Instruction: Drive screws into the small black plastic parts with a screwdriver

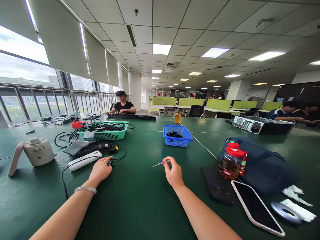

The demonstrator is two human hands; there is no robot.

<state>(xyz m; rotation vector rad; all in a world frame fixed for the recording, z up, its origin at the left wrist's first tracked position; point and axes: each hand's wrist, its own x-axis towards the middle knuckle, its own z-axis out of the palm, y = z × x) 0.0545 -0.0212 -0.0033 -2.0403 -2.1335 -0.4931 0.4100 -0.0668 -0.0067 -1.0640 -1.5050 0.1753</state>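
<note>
My right hand (pixel 173 171) pinches a small screwdriver (pixel 159 164), its thin metal shaft pointing left above the green table. Over on the left, my left hand (pixel 100 170) is closed with its fingertips at a small black part (pixel 110 163); the hand partly hides this piece, and I cannot make out its kind. A thin black cable (pixel 123 155) curves close by. Just left of that hand lies a white power strip (pixel 85 160). Ahead of my right hand stands a blue plastic basket (pixel 177 141) with several small black pieces in it.
A green basket (pixel 106 135) of tangled cables and a white jug (pixel 38 151) stand left. On the right are a red-lidded bottle (pixel 231 161), a dark bag (pixel 265 163), a black pouch (pixel 217 185), a phone (pixel 257 206) and an open computer case (pixel 262 125). A person sits opposite.
</note>
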